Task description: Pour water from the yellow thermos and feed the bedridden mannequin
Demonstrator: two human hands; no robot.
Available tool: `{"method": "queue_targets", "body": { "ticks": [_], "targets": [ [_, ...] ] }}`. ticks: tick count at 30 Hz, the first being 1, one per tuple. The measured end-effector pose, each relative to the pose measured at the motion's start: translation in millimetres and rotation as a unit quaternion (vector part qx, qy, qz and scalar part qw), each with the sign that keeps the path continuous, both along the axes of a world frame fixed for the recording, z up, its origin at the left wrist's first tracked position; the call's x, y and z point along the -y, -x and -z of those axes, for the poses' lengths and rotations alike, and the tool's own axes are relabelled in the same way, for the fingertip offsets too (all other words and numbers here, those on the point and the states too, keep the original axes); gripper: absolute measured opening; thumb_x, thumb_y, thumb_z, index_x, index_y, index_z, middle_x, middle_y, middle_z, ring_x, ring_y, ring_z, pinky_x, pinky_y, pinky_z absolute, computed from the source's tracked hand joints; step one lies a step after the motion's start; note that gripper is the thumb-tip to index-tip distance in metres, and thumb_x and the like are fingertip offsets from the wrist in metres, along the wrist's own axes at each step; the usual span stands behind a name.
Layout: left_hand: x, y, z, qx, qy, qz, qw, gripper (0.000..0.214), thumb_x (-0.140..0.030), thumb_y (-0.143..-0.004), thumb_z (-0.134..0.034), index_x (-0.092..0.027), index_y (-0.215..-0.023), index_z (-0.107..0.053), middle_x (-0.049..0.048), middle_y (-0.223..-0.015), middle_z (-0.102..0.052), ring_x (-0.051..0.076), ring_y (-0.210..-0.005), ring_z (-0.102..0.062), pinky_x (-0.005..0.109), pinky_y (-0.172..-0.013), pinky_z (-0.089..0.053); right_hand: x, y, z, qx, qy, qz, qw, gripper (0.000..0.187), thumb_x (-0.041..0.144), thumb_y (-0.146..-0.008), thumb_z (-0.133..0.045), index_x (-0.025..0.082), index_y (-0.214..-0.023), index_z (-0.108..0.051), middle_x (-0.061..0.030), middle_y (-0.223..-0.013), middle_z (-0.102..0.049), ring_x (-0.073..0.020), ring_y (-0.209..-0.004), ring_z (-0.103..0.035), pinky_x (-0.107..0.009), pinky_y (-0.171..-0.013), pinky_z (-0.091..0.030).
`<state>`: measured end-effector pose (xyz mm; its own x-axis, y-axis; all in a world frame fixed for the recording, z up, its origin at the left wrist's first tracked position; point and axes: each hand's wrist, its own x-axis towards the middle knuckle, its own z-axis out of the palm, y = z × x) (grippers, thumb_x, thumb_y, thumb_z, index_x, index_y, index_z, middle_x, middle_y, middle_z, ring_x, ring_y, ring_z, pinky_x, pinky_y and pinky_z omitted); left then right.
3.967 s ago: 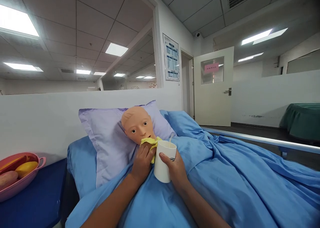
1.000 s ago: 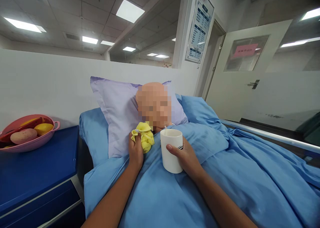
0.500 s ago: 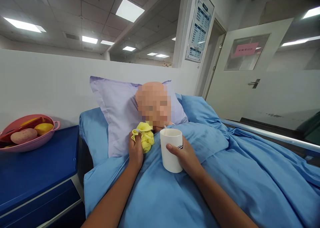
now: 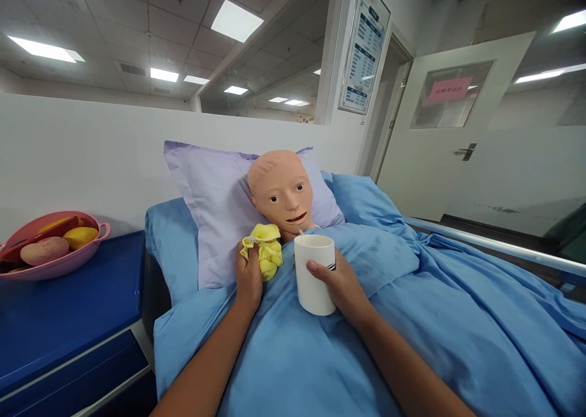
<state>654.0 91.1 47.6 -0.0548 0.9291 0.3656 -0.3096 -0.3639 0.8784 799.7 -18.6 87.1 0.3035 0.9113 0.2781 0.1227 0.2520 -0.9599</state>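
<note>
Though the left hand (image 4: 249, 278) earlier held a yellow cloth (image 4: 269, 255) to the chin of the dummy (image 4: 280, 182), its curled fingers now grip it just left of the neck; nearer, rightward, a nearly upright white cup (image 4: 314, 286) sits wrapped by the right hand (image 4: 345, 286).

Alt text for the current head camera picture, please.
A person's left hand holds a crumpled yellow cloth and the right hand a white cylindrical cup, before a tan plastic mannequin head on a lilac fabric pillow. Blue fabric bedding spreads below; a pink oval bowl stands on a glossy blue cabinet at left.
</note>
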Motion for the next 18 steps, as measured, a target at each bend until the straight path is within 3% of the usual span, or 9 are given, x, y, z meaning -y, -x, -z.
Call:
{"method": "queue_targets", "body": {
  "ticks": [18],
  "targets": [
    [1.1, 0.5, 0.0, -0.011, 0.002, -0.007, 1.000, 0.030, -0.048, -0.089, -0.055, -0.021, -0.103, -0.059, 0.0006, -0.095, -0.065, 0.015, -0.088, -0.060, 0.026, -0.079, -0.048, 1.8, 3.7, -4.1, -0.002, 0.001, 0.000, 1.000, 0.057, 0.059, -0.069, -0.078, 0.020, -0.108, -0.062, -0.0054, -0.093, -0.070, -0.0247, -0.083, -0.066, -0.036, -0.071, -0.053]
  ]
}}
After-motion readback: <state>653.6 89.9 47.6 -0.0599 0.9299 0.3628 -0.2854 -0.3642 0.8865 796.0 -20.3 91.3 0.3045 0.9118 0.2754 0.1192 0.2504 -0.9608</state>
